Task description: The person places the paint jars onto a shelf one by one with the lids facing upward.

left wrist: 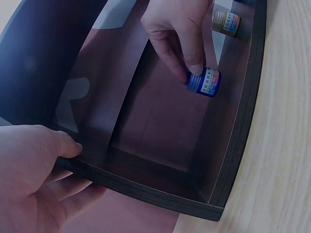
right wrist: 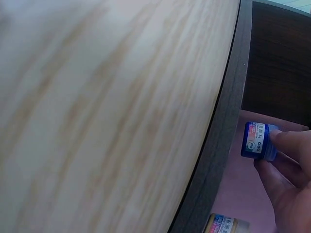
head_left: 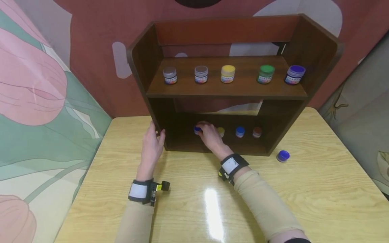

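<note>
A dark brown two-tier shelf [head_left: 218, 95] stands on the table against the wall. My left hand [head_left: 153, 143] holds its left side panel, thumb on one face and fingers on the other, as the left hand [left wrist: 36, 170] in the left wrist view shows. Inside the lower tier, my right hand [head_left: 209, 135] pinches a dark blue paint jar [head_left: 197, 130] by its lid with thumb and fingers. The jar's label shows in the right wrist view, where the thumb and fingers of the right hand [right wrist: 291, 170] grip the lid end of the paint jar [right wrist: 255, 141].
Right of the right hand, the lower tier bears a yellow jar [head_left: 221, 131], a blue jar [head_left: 240, 132] and a reddish-brown jar [head_left: 257, 132]. Several jars line the upper tier, including a green one [head_left: 265, 74]. Another blue jar [head_left: 283, 156] sits on the table [head_left: 188, 202] by the shelf's right side.
</note>
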`<state>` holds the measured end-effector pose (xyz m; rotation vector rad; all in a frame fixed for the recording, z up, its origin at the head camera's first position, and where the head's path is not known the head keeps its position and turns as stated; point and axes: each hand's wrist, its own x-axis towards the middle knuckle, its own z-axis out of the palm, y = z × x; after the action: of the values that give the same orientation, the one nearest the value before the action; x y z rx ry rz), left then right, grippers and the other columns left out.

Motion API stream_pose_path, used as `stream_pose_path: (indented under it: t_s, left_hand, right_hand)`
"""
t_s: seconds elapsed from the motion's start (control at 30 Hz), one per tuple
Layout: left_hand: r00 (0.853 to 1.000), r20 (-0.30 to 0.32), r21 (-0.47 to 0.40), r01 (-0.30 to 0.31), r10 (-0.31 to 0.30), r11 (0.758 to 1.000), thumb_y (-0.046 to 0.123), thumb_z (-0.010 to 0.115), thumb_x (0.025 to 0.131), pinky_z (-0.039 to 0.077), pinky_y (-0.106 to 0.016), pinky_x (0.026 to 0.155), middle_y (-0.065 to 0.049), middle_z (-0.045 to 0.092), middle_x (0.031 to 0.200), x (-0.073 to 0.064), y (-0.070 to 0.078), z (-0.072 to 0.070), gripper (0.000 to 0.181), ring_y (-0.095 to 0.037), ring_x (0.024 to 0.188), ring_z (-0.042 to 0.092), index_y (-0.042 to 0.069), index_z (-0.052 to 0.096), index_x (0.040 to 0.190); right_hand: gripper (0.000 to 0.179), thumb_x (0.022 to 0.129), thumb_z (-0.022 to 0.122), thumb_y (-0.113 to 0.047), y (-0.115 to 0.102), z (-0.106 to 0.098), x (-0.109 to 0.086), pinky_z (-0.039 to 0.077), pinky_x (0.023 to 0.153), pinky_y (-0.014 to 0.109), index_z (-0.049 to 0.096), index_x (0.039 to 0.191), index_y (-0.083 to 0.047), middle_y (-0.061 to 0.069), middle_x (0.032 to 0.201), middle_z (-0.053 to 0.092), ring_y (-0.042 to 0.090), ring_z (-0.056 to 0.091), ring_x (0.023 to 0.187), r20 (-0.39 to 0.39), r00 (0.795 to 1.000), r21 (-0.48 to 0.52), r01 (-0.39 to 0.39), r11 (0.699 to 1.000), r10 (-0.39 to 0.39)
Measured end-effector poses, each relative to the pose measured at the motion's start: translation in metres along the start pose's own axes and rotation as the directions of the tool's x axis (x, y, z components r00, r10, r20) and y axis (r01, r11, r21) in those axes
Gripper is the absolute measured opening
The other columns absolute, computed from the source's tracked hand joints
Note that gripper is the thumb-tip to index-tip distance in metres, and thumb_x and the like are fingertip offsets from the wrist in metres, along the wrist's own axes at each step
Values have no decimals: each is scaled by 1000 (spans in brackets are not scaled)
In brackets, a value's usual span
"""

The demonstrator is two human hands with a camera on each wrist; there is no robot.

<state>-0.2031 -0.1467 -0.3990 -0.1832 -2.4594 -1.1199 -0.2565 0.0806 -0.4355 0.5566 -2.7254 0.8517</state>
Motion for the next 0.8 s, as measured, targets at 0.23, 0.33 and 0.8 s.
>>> stream_pose_path:
  t_s: [0.23, 0.33, 0.8]
  left_hand:
    - [1000, -11, -9, -13, 13, 1000, 6, 58, 98, 61, -51, 91, -26, 63, 124, 0, 0, 0, 37, -39, 117, 63, -6, 49, 132]
    - [1000, -12, -11, -23, 23, 1000, 5, 58, 98, 61, -50, 90, -26, 63, 124, 0, -1, 0, 37, -40, 117, 63, -6, 48, 133]
    - [998, -29, -1, -48, 48, 999, 4, 58, 98, 63, -47, 86, -27, 64, 120, -1, 1, -1, 38, -41, 112, 65, -5, 49, 133]
  right_hand:
    - [23, 91, 70, -8, 1, 2, 1, 59, 98, 41, 72, 113, -2, 15, 124, 69, 31, 68, 113, -1, 1000, -2, 3, 1000, -3]
    - [22, 92, 70, -8, 2, 3, 1, 59, 97, 41, 72, 113, -2, 15, 124, 69, 32, 68, 113, 2, 1000, -5, 2, 1000, -2]
    - [24, 92, 70, -7, 1, 4, 2, 59, 96, 42, 71, 115, -1, 15, 123, 69, 32, 68, 111, 11, 1000, 15, -11, 1000, 11]
